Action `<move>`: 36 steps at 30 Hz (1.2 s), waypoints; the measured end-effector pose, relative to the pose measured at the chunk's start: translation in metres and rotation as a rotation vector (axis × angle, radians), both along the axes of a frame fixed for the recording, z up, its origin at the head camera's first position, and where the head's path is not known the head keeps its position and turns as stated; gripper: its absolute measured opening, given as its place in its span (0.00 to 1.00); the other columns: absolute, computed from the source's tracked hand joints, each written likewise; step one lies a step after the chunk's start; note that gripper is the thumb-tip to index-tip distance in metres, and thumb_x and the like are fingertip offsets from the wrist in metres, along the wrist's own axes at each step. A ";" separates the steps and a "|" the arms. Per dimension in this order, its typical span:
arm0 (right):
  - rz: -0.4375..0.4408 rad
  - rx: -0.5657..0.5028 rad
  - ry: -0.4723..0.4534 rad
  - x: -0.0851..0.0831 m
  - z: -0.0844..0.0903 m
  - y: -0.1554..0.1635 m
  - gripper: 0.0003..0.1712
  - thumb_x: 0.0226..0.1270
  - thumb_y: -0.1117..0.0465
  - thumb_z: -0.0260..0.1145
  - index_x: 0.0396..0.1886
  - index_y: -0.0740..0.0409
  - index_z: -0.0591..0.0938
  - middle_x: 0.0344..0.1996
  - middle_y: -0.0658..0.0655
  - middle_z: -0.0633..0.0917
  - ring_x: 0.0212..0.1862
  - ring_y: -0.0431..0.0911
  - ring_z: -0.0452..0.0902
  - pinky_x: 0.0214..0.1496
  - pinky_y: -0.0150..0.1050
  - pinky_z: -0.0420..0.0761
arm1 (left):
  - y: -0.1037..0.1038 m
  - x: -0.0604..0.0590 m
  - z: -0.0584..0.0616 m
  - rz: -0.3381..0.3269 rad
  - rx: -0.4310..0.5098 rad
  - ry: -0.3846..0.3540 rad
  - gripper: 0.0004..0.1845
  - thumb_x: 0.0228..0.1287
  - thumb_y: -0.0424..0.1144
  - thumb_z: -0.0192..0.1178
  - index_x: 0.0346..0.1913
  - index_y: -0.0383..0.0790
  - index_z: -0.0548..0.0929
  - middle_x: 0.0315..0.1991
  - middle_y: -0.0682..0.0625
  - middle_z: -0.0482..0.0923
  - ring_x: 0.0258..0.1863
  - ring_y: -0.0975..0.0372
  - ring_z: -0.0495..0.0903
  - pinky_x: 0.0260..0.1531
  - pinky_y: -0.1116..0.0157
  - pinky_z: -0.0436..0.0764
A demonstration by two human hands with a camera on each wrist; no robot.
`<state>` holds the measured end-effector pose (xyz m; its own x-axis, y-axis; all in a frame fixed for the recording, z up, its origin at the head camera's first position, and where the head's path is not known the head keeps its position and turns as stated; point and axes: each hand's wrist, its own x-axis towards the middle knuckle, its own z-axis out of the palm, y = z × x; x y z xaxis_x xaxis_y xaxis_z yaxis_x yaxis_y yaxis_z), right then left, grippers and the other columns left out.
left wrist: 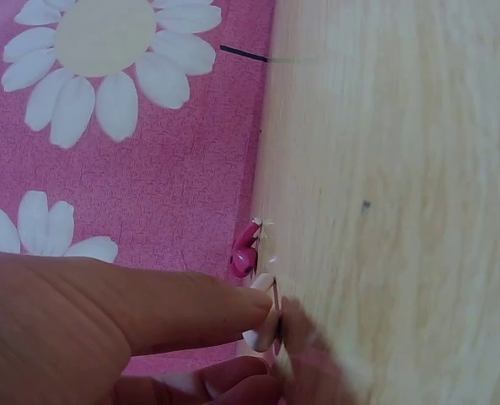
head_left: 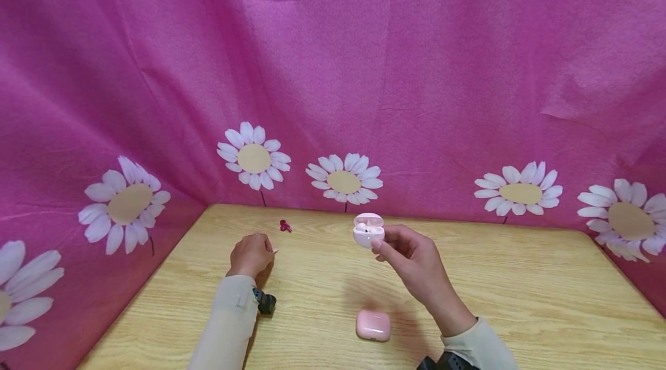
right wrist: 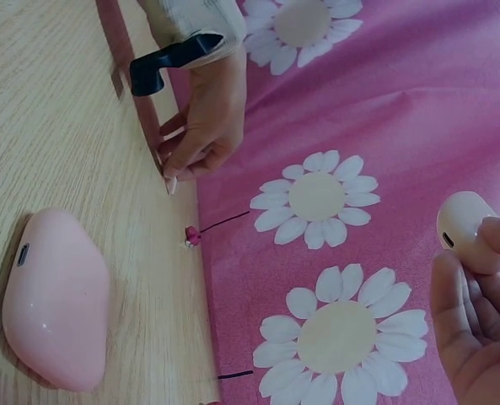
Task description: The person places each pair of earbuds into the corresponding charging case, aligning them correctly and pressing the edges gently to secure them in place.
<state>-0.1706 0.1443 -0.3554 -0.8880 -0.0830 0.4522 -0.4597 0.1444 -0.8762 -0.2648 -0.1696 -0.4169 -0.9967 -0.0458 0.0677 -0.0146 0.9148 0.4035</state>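
On the left side of the table, my left hand [head_left: 251, 254] pinches a pale pink earbud [left wrist: 262, 325] between thumb and fingers, low at the wood; fingers cover part of it. My right hand [head_left: 416, 266] holds up a pale pink earbud case [head_left: 368, 241] by its right side, thumb in front. Its lid stands raised, and a white earbud shows in the left part of the case. The right wrist view has the underside of this case [right wrist: 462, 221] with a dark port, gripped by fingers and thumb.
A glossy pink earbud case [head_left: 373, 325], lid closed, lies on the table [head_left: 312, 312] below my right hand. A magenta earbud [head_left: 285, 225] lies beyond my left hand near the back edge. Magenta cloth [head_left: 432, 69] with daisies walls the table's back and sides.
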 end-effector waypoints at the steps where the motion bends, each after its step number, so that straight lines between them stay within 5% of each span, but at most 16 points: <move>1: 0.003 -0.004 0.001 0.000 0.000 0.000 0.12 0.63 0.67 0.68 0.45 0.67 0.83 0.29 0.61 0.84 0.29 0.41 0.81 0.34 0.38 0.83 | 0.000 0.000 0.000 -0.001 0.000 0.002 0.08 0.55 0.36 0.68 0.23 0.43 0.79 0.25 0.50 0.77 0.25 0.56 0.75 0.25 0.58 0.74; 15: -0.001 -0.002 0.023 0.000 0.001 0.000 0.12 0.63 0.66 0.68 0.44 0.67 0.83 0.28 0.61 0.84 0.29 0.41 0.80 0.34 0.35 0.82 | 0.005 0.001 0.008 -0.019 0.035 0.049 0.07 0.56 0.37 0.67 0.25 0.44 0.79 0.25 0.50 0.78 0.24 0.56 0.74 0.23 0.60 0.70; 29: -0.005 0.002 0.024 0.001 0.001 -0.001 0.11 0.62 0.66 0.68 0.43 0.67 0.83 0.27 0.61 0.84 0.29 0.40 0.80 0.33 0.35 0.83 | 0.029 0.012 0.048 -0.196 0.174 0.302 0.03 0.59 0.39 0.67 0.32 0.46 0.83 0.25 0.56 0.78 0.26 0.63 0.75 0.29 0.62 0.73; 36: -0.009 0.002 0.019 0.002 0.001 -0.002 0.10 0.62 0.67 0.68 0.42 0.66 0.83 0.27 0.60 0.84 0.29 0.41 0.80 0.33 0.35 0.83 | 0.039 0.024 0.064 -0.245 0.264 0.332 0.03 0.60 0.38 0.67 0.35 0.47 0.83 0.28 0.56 0.78 0.30 0.62 0.75 0.32 0.63 0.75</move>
<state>-0.1689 0.1420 -0.3547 -0.8799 -0.0760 0.4690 -0.4751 0.1507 -0.8670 -0.2411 -0.1309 -0.3529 -0.9067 0.1287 0.4016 0.3570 0.7413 0.5683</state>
